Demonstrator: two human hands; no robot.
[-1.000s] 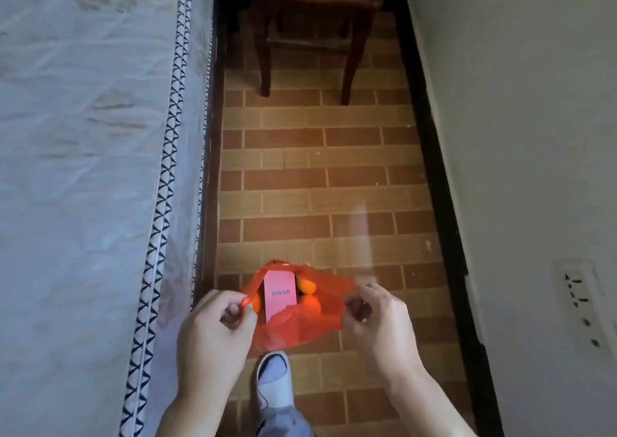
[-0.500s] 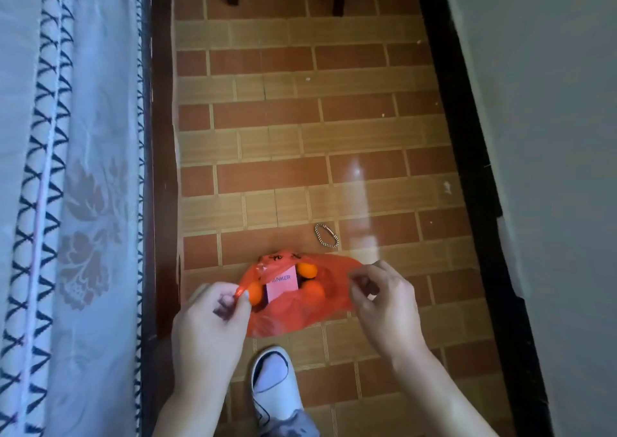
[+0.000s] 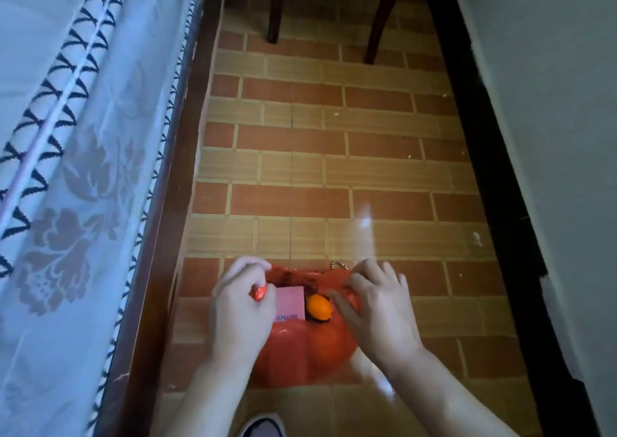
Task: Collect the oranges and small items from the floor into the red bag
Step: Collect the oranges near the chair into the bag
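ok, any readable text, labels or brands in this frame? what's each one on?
"ANKER" on the lower edge of the pink box standing in the red bag, its first letter partly hidden by the left hand.
Dark print on the bag's far rim: too blurred to read.
No other text shows.

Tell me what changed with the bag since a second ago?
The red bag has come lower, beside the bracelet on the floor, and fewer oranges show: one orange now. Left hand and right hand still hold its edges; the pink box stays inside.
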